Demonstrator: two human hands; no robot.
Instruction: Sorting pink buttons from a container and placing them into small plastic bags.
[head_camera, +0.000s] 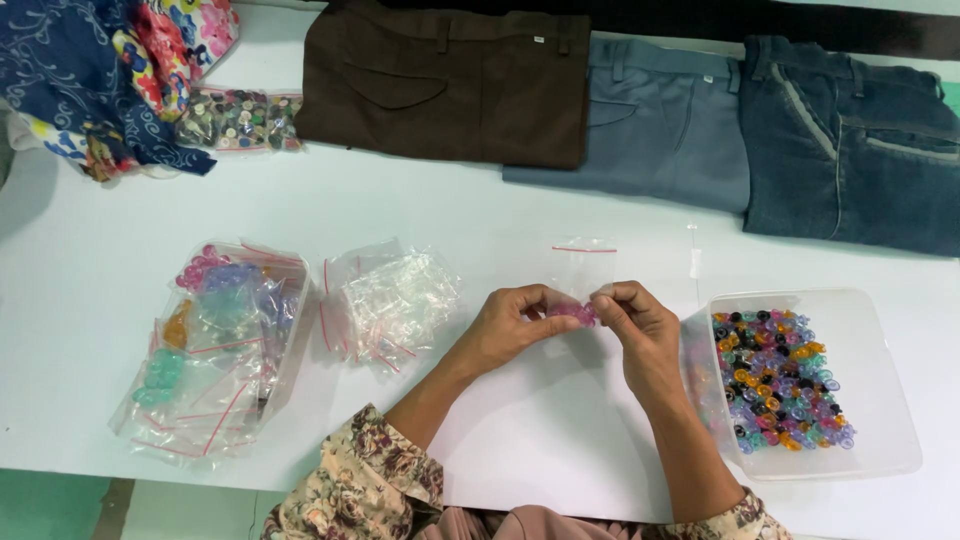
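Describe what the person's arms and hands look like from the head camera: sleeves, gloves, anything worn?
Both hands are bare: no gloves, rings or watch show on the left hand or the right hand. The forearms are uncovered. The left sleeve is pushed up near the elbow, loose fabric with a brown, cream and dark floral print. A strip of the same print shows at the right sleeve.

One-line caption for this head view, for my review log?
Both hands, left hand and right hand, pinch a small clear zip bag of pink beads beside a tub of mixed beads.

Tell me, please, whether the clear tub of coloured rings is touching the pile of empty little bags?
Apart. The head view shows bare white table and both hands between the tub and the pile of bags.
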